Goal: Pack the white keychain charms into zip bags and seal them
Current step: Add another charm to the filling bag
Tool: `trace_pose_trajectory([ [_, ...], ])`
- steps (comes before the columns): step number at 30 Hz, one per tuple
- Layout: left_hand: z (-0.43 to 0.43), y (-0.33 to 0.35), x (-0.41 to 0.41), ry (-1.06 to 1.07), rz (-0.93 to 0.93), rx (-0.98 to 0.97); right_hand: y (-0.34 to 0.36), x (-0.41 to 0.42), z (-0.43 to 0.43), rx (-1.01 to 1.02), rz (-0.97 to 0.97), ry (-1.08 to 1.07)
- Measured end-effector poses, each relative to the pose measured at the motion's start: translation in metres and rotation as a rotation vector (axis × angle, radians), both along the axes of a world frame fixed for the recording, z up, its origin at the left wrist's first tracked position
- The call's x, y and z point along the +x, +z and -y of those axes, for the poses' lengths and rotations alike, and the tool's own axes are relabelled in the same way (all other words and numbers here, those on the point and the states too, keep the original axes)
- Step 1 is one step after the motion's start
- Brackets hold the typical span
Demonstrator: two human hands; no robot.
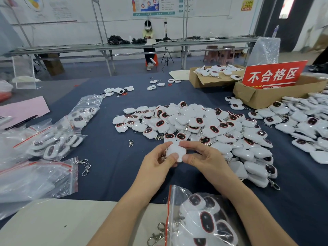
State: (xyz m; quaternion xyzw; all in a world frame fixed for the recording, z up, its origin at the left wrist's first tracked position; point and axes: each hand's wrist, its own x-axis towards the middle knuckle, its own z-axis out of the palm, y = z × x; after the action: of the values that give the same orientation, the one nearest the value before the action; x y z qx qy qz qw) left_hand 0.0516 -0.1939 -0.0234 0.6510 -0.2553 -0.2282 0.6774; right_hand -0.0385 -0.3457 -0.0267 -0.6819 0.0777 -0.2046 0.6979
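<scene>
At far left on the blue-covered table [110, 157]: a slack heap of empty zip bags [35, 176] with red seal strips. Just behind it, filled bags [58, 141] with white charms visible through the plastic. Beside the empty ones, a few loose metal clasps [85, 166].

Toward the middle, left hand [156, 162], grip closed on a single white charm [175, 151], thumb across its near face, fingers curled behind. Charm held off the table, plain white side to the camera, just in front of the big pile of charms [195, 121], a bit of metal ring showing by the left palm. Right hand [204, 157] on the same charm, grip pinching its right edge between thumb and forefinger.

In the pile, many dark oval faces turned up.

Nearest the camera, under the right forearm, a part-filled zip bag [200, 217] with its red strip to the left; whether sealed, impossible to tell. More clasps [158, 235] just beside it.

Farther right, two open cardboard boxes [255, 98], a red sign [273, 73] standing in the nearer one. At the right edge, a second heap of charms [305, 125].
</scene>
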Motion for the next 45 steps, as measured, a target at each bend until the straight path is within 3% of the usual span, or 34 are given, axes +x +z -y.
trace_pose_trajectory([
  [11, 0.002, -0.001, -0.002, 0.061, -0.097, -0.117, -0.003, 0.006, -0.002, 0.066, -0.055, -0.074],
  [24, -0.001, -0.003, 0.002, 0.072, 0.080, 0.046, -0.005, 0.005, -0.002, -0.006, -0.077, -0.166],
  [38, 0.000, -0.001, 0.001, 0.091, -0.037, -0.038, -0.006, 0.006, 0.000, -0.013, -0.036, -0.160],
  [45, -0.001, 0.006, -0.010, 0.106, 0.202, -0.027, -0.004, 0.002, 0.003, 0.133, -0.015, -0.037],
])
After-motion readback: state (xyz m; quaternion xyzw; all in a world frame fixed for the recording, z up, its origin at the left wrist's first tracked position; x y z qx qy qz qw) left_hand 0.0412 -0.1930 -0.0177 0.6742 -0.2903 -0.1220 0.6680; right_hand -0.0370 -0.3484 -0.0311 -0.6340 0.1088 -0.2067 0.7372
